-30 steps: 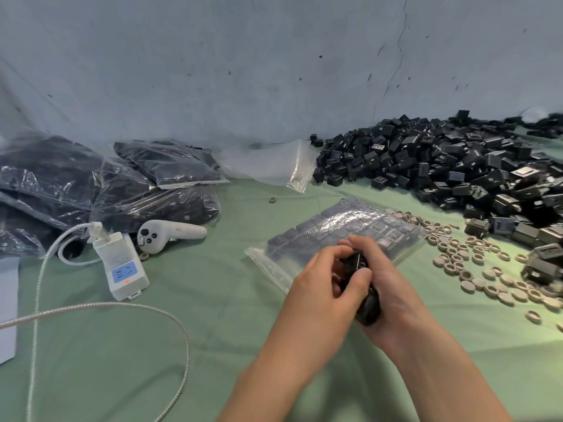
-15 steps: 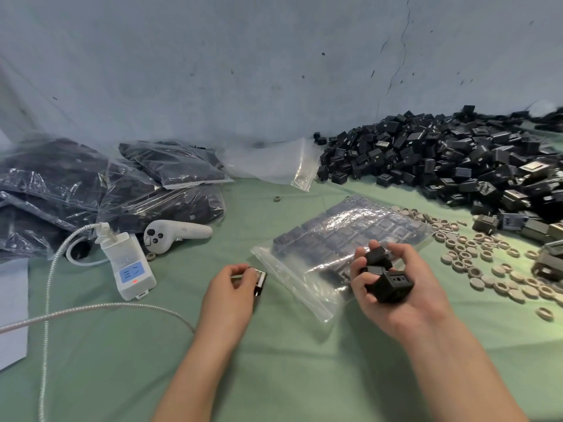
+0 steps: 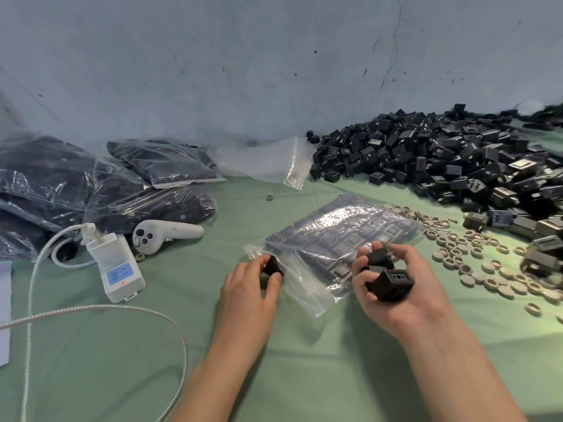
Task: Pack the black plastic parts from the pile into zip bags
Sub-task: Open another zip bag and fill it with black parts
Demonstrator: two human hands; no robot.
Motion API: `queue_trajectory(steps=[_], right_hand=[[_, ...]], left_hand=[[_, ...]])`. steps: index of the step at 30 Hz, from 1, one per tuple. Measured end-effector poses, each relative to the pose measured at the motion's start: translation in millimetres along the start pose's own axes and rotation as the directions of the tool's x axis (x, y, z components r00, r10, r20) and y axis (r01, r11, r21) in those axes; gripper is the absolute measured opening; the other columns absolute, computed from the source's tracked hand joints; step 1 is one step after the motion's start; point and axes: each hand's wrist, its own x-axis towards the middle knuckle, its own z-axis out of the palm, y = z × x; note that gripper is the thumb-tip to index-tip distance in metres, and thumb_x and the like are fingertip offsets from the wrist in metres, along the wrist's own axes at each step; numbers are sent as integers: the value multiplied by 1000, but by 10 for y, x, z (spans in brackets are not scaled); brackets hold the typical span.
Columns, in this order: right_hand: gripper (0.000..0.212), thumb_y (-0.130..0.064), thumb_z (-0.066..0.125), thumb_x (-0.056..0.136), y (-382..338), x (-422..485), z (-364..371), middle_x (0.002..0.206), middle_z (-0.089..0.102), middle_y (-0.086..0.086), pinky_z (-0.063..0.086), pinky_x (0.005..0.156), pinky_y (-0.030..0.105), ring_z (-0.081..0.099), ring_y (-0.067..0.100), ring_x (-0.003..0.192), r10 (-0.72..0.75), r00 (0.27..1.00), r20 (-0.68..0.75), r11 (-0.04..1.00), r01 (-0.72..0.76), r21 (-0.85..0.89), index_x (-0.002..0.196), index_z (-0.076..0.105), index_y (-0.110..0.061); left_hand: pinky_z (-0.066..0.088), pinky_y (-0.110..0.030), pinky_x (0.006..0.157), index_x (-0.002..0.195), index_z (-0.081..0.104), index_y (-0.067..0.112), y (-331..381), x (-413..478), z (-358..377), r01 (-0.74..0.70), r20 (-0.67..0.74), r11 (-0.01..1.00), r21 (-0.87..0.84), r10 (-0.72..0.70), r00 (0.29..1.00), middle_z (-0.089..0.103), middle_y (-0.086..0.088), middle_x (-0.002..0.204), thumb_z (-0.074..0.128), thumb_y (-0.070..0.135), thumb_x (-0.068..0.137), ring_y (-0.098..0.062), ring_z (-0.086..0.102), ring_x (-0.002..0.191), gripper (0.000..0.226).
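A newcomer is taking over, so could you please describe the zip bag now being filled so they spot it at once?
From the big pile of black parts on the right of the green table, come toward the middle. The zip bag lies flat there, the left hand pinching a part at its near corner. Unlike the bulging bags stacked left, it holds one neat layer.

Table cover plain pale green. Wall blue-grey, dark specks. Parts black, few with silvery faces. Zip bag clear, glossy. Rings beige. Controller white, black buttons. Adapter white, blue label, red dot. Cable silver braid.
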Motion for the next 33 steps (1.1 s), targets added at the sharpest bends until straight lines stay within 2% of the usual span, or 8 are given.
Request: queue_trajectory(steps=[3,6,11,16,21,24,27,33], right_hand=[[8,-19,60,76,-11,4,13,84,62,3,41,40,19,55,16,61,-6,1000,-13,1000,6,11,83,62,-16],[6,-21,58,82,6,16,19,82,62,3,41,39,20,55,16,62,2,1000,-6,1000,-2,14,84,61,-16],[6,-20,57,81,-13,36,-2,81,61,2,41,40,19,54,15,63,19,1000,15,1000,-19,12,82,60,-16],[11,-17,60,70,-54,34,-1,83,61,3,41,41,19,54,15,63,0,1000,11,1000,0,28,81,61,-15],[14,-17,60,69,-68,32,15,84,62,4,41,40,19,54,16,63,4,1000,-2,999,-4,39,82,62,-15],[18,-17,60,67,-86,28,18,85,63,5,42,40,19,55,16,62,-5,1000,-10,999,6,52,86,62,-14],[22,-16,60,67,-90,25,14,86,63,6,42,41,19,55,17,62,-11,1000,-16,998,12,55,89,62,-14],[25,-16,60,66,-106,26,0,83,63,7,42,41,19,56,18,60,-23,1000,-21,999,24,47,91,62,-14]], left_hand=[[34,-32,93,138,51,33,6,-2,19,-4,54,986,165,-5,999,55,4,119,46,45,99,-18,43,110,42],[33,-34,91,124,55,29,75,62,32,-2,65,960,279,-17,998,53,3,118,41,49,99,-20,43,109,35],[33,-30,84,105,54,28,72,-28,-3,-58,-34,985,163,64,997,56,9,106,48,43,95,-17,48,100,19],[36,-31,87,108,55,28,93,-118,-66,-139,2,971,196,142,990,57,13,109,51,35,97,-13,48,102,14],[41,-36,80,97,63,27,172,-152,-60,-196,-31,951,241,209,977,56,9,99,59,27,93,-18,51,91,5],[36,-33,87,112,62,30,149,-131,-5,-210,54,931,298,203,978,57,11,114,51,36,96,-16,49,104,20],[32,-31,98,133,52,32,107,-56,50,-210,126,914,347,177,976,52,12,134,41,42,99,-15,42,123,37],[24,-31,104,150,35,29,63,100,88,-195,157,907,374,145,977,45,8,146,39,39,100,-15,33,134,52]])
